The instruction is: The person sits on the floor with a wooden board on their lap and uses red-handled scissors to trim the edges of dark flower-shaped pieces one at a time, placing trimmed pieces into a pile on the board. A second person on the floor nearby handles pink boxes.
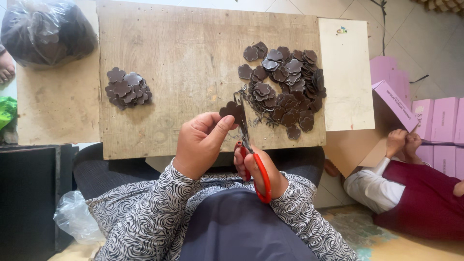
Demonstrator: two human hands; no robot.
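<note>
Where the left hand [200, 142] rises over the near edge of the worktop [193, 63], its grip pinches a dark brown flower piece [231, 111] between thumb and fingers. The piece is flat, matte, with rounded lobes, and looks like leather or thick foam sheet; which one cannot be told. It sits above the front edge of the worktop, just left of the scissor blades. The right hand [258, 171] has its grip closed through the red loop handle of the scissors [251, 154]; the thin metal blades point upward and meet the right side of the piece. Whether the blades are parted cannot be told.

The worktop is a bare wooden board, scuffed and stained, resting across the person's lap. On its right part lies a large heap [285, 87] of like flower pieces, overlapping, some with a greyish sheen, with thin dark trimmings at its near left edge. On the left part lies a small pile [127, 89] of the same shapes, well apart from the heap. A clear plastic bag [46, 31] of dark pieces sits at the far left. A pale board [345, 72] adjoins the worktop's right side. Pink boxes [435, 121] stand at the right, near another person's hands [403, 142]. The sleeves show a black-and-white swirl print.
</note>
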